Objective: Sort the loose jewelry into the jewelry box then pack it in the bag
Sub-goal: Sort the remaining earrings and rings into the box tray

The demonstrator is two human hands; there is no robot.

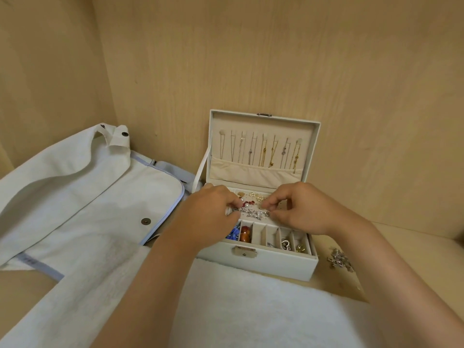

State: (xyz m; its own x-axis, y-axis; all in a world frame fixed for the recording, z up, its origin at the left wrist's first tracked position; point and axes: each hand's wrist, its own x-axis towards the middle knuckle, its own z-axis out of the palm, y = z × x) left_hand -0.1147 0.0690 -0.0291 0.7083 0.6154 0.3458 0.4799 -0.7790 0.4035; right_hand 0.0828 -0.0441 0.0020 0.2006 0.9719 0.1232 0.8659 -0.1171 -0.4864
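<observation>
The white jewelry box [271,264] stands open on the wooden shelf, its lid up with several thin necklaces [261,151] hanging inside. Both hands are over its tray. My left hand [213,212] and my right hand [298,209] each pinch an end of a silver crystal piece [253,213] lying across the earring panel. Small gold and red earrings [251,198] sit just behind it. The front compartments hold a blue piece [233,233], an amber piece [245,234] and silver and gold rings [291,244]. A loose silver crystal piece [340,259] lies on the shelf to the box's right.
A pale cloth bag [88,192] with snap buttons lies open at the left, its flap turned back. A white fluffy towel [251,310] covers the shelf in front of the box. Wooden walls close the back and the left side.
</observation>
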